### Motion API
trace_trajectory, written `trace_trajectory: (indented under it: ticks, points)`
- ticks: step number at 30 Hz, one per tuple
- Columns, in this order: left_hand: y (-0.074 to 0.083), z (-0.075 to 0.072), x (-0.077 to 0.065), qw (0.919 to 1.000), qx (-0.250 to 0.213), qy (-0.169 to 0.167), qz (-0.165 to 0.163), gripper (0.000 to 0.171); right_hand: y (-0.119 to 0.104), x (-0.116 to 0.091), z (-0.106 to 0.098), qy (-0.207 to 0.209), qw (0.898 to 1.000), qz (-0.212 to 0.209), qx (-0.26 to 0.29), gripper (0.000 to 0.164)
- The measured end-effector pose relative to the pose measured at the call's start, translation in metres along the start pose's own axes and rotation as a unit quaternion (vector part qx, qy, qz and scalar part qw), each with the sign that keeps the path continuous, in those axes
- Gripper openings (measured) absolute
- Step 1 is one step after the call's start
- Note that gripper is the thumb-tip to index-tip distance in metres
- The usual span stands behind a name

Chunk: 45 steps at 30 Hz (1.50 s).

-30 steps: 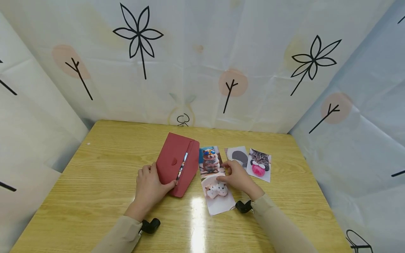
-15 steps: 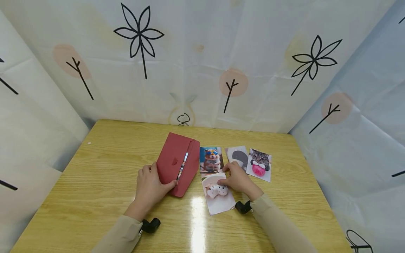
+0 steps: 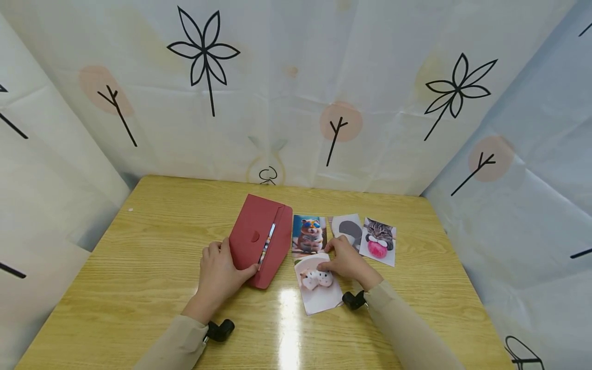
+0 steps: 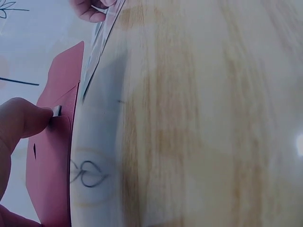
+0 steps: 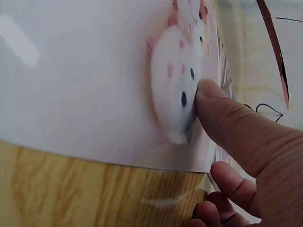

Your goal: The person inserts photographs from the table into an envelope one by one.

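In the head view my left hand [image 3: 218, 272] grips a red envelope [image 3: 252, 231], thumb on its front and fingers at its left edge. The thumb tip is right at the envelope's slot, where the edges of colourful cards [image 3: 266, 246] show. My right hand [image 3: 348, 261] pinches the edge of a photo card with white hamsters [image 3: 314, 300]. In the right wrist view its thumb [image 5: 232, 116] presses on the picture and its other fingers curl at the card's edge. Directly above lies a photo card of a hamster in sunglasses [image 3: 309, 236].
A partly covered photo card with a grey shape [image 3: 347, 226] and a photo card of a cat with a pink ball [image 3: 378, 241] lie to the right on the wooden table [image 3: 162, 231]. A patterned curtain [image 3: 277, 61] borders the table's back and sides.
The sunglasses hamster card has shifted slightly to the right and straightened beside the envelope. Both hands have stayed nearly in place.
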<state>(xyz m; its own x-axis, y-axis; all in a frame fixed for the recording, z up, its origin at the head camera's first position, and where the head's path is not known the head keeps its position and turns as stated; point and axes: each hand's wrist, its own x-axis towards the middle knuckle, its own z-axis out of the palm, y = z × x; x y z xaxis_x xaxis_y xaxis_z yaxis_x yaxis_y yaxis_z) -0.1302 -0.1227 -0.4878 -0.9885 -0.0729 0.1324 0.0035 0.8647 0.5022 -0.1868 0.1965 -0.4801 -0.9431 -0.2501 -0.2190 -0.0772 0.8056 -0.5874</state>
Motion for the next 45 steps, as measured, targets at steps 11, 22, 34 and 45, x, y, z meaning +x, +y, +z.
trace_trajectory:
  ticks: [11, 22, 34, 45]
  points:
    - [-0.001, 0.0, 0.0, 1.0, 0.001, 0.001, 0.001, 0.105, 0.002, 0.002, -0.001, -0.003, 1.0, -0.003, 0.001, 0.042]
    - [0.0, 0.0, 0.0, 1.0, -0.001, 0.0, -0.001, 0.105, 0.001, 0.004, -0.002, -0.018, 1.0, -0.02, 0.011, 0.038]
    - [0.001, 0.0, 0.001, 1.0, 0.002, -0.006, 0.002, 0.106, 0.002, 0.002, -0.002, -0.015, 1.0, -0.014, 0.017, 0.044]
    - [0.001, -0.001, 0.002, 0.9999, 0.002, -0.009, -0.004, 0.106, 0.006, -0.003, -0.014, 0.017, 0.997, -0.052, 0.045, 0.021]
